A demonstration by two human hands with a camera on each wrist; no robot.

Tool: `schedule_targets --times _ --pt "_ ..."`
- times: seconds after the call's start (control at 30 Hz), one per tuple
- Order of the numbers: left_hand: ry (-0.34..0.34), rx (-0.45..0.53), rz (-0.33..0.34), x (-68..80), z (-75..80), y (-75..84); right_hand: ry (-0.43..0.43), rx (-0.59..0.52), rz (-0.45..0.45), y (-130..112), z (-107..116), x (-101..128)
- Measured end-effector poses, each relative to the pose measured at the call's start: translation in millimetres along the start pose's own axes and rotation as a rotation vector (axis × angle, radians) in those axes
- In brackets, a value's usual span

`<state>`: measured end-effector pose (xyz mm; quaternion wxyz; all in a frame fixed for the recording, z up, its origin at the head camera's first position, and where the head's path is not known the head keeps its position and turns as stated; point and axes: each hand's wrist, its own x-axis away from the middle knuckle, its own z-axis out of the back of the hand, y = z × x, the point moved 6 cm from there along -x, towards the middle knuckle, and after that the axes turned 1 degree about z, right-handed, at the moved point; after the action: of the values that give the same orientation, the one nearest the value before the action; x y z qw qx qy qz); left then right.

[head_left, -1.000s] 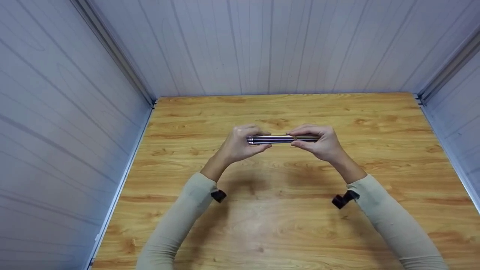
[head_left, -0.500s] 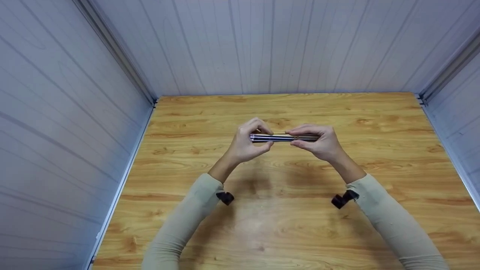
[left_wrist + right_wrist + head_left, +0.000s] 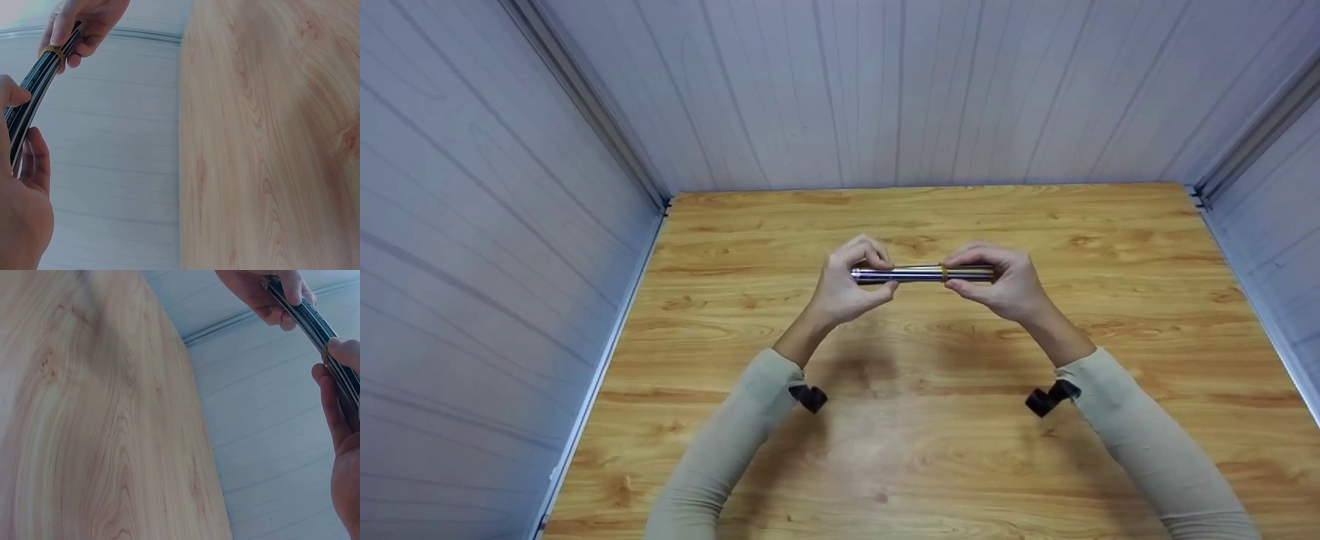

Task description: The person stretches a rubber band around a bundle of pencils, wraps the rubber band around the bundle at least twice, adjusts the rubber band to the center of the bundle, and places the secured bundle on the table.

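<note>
Both hands hold a bundle of dark, slim pencils with silvery edges, level above the table. A yellow rubber band is wound around it. My left hand pinches the left part between thumb and curled fingers, the bundle's end showing inside the curl. On the other side my right hand grips the right part, thumb and fingertips at the band. Pale lettering shows on the pencils in the left wrist view. In the right wrist view, the band lies by the right thumb; the palm hides part of the bundle.
Beneath the hands lies a wood-grain table. A pale panel wall rises behind it, with further panels at the left and right. Black wrist mounts hang below the sleeves.
My left fingers have lifted and curled into a fresh pinch. The bundle and its band have shifted slightly left, and the right fingertips have ended up beside the band.
</note>
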<state>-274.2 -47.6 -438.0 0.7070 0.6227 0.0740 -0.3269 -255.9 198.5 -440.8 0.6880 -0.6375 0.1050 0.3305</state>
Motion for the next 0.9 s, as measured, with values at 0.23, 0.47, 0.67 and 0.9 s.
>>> schedule_targets --times 0.23,0.47,0.67,0.9 --pt "-0.016 0.032 0.018 2.7 -5.2 1.0 -0.016 -0.022 0.02 1.3 -5.9 0.9" --pt "-0.049 -0.033 -0.025 1.0 -8.0 3.8 -0.035 -0.075 0.039 0.0 -9.7 -0.5" --pt "-0.089 -0.171 -0.117 1.7 -7.0 8.6 0.001 -0.066 0.0 1.0 -4.7 0.8" --pt "-0.043 -0.146 -0.053 2.9 -2.3 2.7 0.015 -0.041 -0.009 2.2 -2.2 1.8"
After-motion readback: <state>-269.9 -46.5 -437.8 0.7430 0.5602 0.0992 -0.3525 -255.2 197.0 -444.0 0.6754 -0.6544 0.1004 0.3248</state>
